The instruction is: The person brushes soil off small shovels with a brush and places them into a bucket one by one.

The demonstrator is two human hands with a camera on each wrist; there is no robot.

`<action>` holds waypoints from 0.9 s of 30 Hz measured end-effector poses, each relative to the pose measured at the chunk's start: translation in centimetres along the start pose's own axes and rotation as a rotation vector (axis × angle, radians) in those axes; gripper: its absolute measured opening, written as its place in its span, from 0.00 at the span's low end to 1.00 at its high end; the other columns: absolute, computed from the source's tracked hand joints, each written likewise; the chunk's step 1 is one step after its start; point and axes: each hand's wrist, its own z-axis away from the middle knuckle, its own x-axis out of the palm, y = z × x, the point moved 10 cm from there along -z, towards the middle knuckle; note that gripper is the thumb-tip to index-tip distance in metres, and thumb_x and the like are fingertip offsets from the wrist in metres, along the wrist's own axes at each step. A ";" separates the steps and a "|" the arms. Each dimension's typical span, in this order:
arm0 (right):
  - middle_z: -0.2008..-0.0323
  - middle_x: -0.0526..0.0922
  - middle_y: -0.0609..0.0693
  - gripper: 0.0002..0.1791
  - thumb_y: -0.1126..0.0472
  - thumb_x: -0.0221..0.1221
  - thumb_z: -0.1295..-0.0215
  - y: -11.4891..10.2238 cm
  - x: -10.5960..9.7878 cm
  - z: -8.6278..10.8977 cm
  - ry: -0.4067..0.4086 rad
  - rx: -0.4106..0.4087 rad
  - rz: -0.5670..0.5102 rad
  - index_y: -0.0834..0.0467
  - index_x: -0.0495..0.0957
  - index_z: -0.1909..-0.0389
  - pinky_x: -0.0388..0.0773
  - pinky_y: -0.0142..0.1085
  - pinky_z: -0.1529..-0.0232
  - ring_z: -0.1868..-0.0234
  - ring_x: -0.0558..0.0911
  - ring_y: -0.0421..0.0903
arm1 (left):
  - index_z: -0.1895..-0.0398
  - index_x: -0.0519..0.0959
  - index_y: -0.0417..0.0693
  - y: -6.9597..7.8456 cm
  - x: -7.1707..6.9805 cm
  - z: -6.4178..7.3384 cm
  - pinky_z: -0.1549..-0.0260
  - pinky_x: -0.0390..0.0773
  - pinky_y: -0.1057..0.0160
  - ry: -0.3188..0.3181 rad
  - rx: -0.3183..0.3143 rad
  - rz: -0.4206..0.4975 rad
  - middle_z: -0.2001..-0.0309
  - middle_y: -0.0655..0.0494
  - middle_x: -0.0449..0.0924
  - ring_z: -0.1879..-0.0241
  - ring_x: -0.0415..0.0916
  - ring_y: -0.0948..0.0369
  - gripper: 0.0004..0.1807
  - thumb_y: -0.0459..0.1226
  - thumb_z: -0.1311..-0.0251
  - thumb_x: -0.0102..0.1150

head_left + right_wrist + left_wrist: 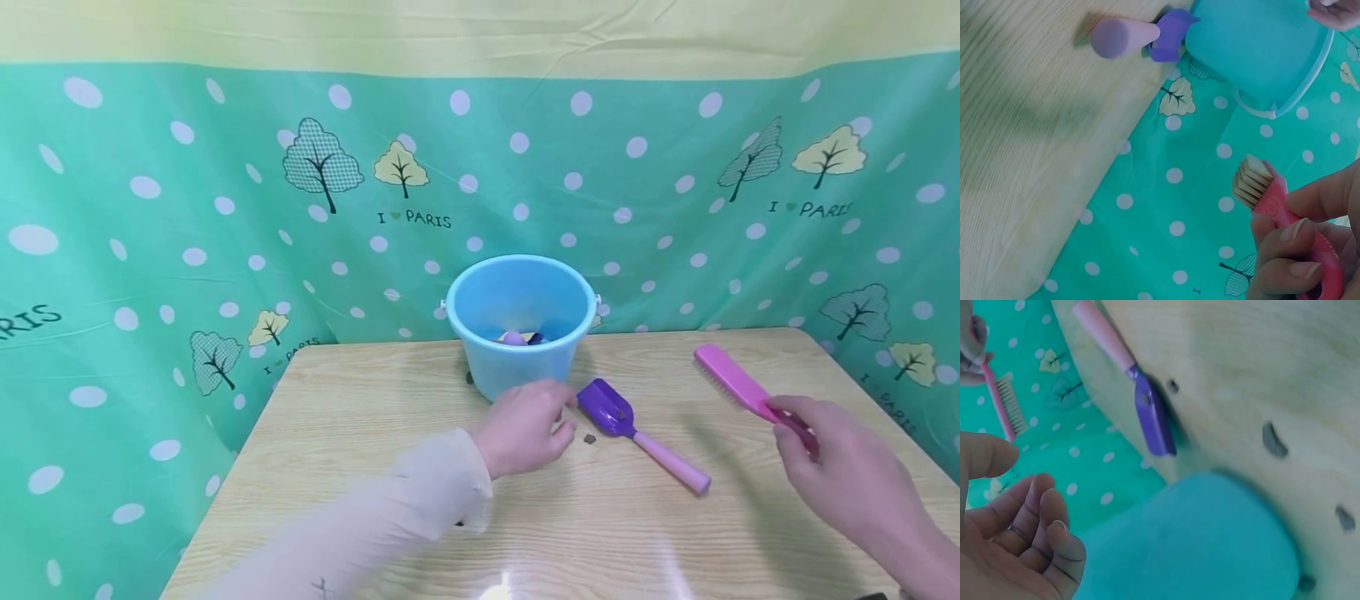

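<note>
My right hand (847,467) grips the handle of a pink brush (733,377), held above the right part of the table. Pale bristles show on the brush (1252,181) in the right wrist view. In front of a light blue bucket (517,367) hovers my left hand (525,427), its fingers loosely bent with nothing between them in the left wrist view. A small shovel with a purple scoop (606,408) and pink handle (673,462) lies on the table to the right of the left hand. A small dark bit (590,439) lies beside the scoop.
Inside the bucket are a light purple round thing (513,337) and other items, partly hidden by its wall. Several dark bits, such as a longish one (1274,440), lie scattered on the wooden table (360,400). A green dotted cloth (420,275) hangs around the table.
</note>
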 end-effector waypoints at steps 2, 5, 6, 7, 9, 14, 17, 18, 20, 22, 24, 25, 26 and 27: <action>0.63 0.78 0.63 0.17 0.66 0.55 0.39 0.3 -0.3 0.1 0.006 0.008 0.005 0.64 0.76 0.49 0.58 0.32 0.84 0.77 0.67 0.47 | 0.51 0.79 0.47 0.1 1.2 -0.4 0.66 0.72 0.70 -0.029 -0.012 0.013 0.64 0.60 0.77 0.67 0.70 0.67 0.14 0.40 0.39 0.55; 0.64 0.78 0.63 0.17 0.67 0.55 0.40 0.7 -0.7 0.1 0.023 0.007 0.011 0.64 0.76 0.50 0.58 0.31 0.83 0.76 0.67 0.47 | 0.51 0.79 0.48 0.2 2.8 -0.9 0.68 0.71 0.71 -0.058 -0.024 0.018 0.65 0.61 0.77 0.69 0.69 0.68 0.15 0.41 0.38 0.56; 0.64 0.78 0.63 0.17 0.67 0.55 0.40 0.7 -0.9 0.1 0.030 0.005 0.014 0.64 0.76 0.50 0.58 0.31 0.83 0.76 0.67 0.47 | 0.51 0.79 0.49 0.3 3.3 -1.1 0.68 0.71 0.71 -0.061 -0.023 0.012 0.65 0.61 0.77 0.69 0.69 0.68 0.14 0.42 0.38 0.56; 0.64 0.78 0.63 0.16 0.67 0.54 0.40 0.8 -0.9 0.1 0.033 0.005 0.016 0.64 0.76 0.50 0.58 0.31 0.82 0.76 0.67 0.47 | 0.51 0.79 0.49 0.4 3.7 -1.2 0.68 0.71 0.71 -0.063 -0.023 0.003 0.65 0.62 0.77 0.69 0.69 0.68 0.14 0.42 0.38 0.56; 0.65 0.78 0.62 0.16 0.67 0.54 0.41 0.9 -1.2 0.1 0.046 -0.001 0.018 0.64 0.76 0.51 0.58 0.31 0.82 0.77 0.67 0.46 | 0.51 0.79 0.51 0.5 4.6 -1.5 0.67 0.72 0.71 -0.070 -0.025 -0.013 0.64 0.62 0.78 0.68 0.71 0.69 0.14 0.43 0.38 0.56; 0.67 0.78 0.61 0.15 0.67 0.54 0.41 1.1 -1.3 0.3 0.051 0.001 0.019 0.64 0.77 0.52 0.57 0.31 0.82 0.78 0.66 0.45 | 0.51 0.79 0.53 0.9 6.5 -2.2 0.67 0.72 0.71 -0.082 -0.015 -0.069 0.65 0.64 0.79 0.68 0.72 0.69 0.15 0.44 0.39 0.57; 0.67 0.78 0.60 0.15 0.67 0.54 0.40 1.3 -1.0 0.4 0.037 0.011 0.016 0.64 0.77 0.51 0.57 0.31 0.82 0.77 0.66 0.46 | 0.50 0.78 0.54 1.0 7.5 -2.5 0.72 0.71 0.71 -0.078 -0.021 -0.073 0.72 0.66 0.76 0.72 0.71 0.69 0.15 0.44 0.40 0.57; 0.67 0.78 0.60 0.16 0.67 0.54 0.40 1.3 -1.0 0.5 0.033 0.015 0.015 0.64 0.77 0.51 0.57 0.31 0.82 0.77 0.66 0.46 | 0.49 0.78 0.54 1.0 7.8 -2.6 0.72 0.71 0.71 -0.079 -0.028 -0.062 0.74 0.67 0.74 0.74 0.70 0.69 0.16 0.44 0.40 0.57; 0.67 0.78 0.60 0.16 0.67 0.55 0.40 1.4 -0.9 0.5 0.029 0.021 0.017 0.63 0.77 0.51 0.57 0.31 0.82 0.76 0.67 0.46 | 0.48 0.78 0.54 0.9 8.6 -2.8 0.70 0.71 0.71 -0.089 -0.055 -0.028 0.76 0.68 0.73 0.74 0.69 0.70 0.17 0.45 0.40 0.57; 0.66 0.78 0.60 0.16 0.66 0.54 0.40 1.5 -0.8 0.5 0.027 0.026 0.021 0.63 0.77 0.51 0.57 0.31 0.81 0.76 0.67 0.47 | 0.46 0.78 0.55 0.8 9.4 -3.0 0.69 0.72 0.71 -0.108 -0.083 0.013 0.78 0.69 0.72 0.75 0.69 0.70 0.18 0.45 0.40 0.57; 0.67 0.78 0.60 0.16 0.66 0.54 0.40 1.6 -0.7 0.6 0.022 0.033 0.027 0.63 0.76 0.51 0.57 0.31 0.81 0.76 0.67 0.47 | 0.45 0.77 0.56 1.0 10.1 -3.2 0.67 0.73 0.71 -0.120 -0.097 0.034 0.75 0.69 0.75 0.73 0.70 0.71 0.19 0.46 0.39 0.56; 0.67 0.78 0.60 0.16 0.66 0.54 0.39 1.6 -0.7 0.6 0.019 0.037 0.029 0.63 0.76 0.51 0.57 0.31 0.81 0.76 0.67 0.47 | 0.44 0.76 0.56 1.1 10.5 -3.3 0.67 0.73 0.71 -0.127 -0.102 0.042 0.73 0.68 0.76 0.72 0.71 0.71 0.20 0.47 0.39 0.56; 0.67 0.78 0.60 0.16 0.66 0.53 0.39 1.7 -0.6 0.6 0.017 0.042 0.031 0.64 0.76 0.51 0.56 0.31 0.81 0.76 0.67 0.47 | 0.43 0.76 0.56 1.3 10.8 -3.5 0.66 0.74 0.70 -0.130 -0.104 0.047 0.69 0.68 0.78 0.70 0.73 0.71 0.21 0.47 0.40 0.57; 0.67 0.78 0.60 0.16 0.66 0.53 0.39 1.7 -0.6 0.6 0.014 0.046 0.032 0.64 0.76 0.51 0.57 0.32 0.81 0.76 0.67 0.47 | 0.43 0.75 0.56 1.5 11.1 -3.6 0.65 0.75 0.70 -0.130 -0.104 0.047 0.66 0.67 0.80 0.68 0.75 0.71 0.22 0.47 0.40 0.57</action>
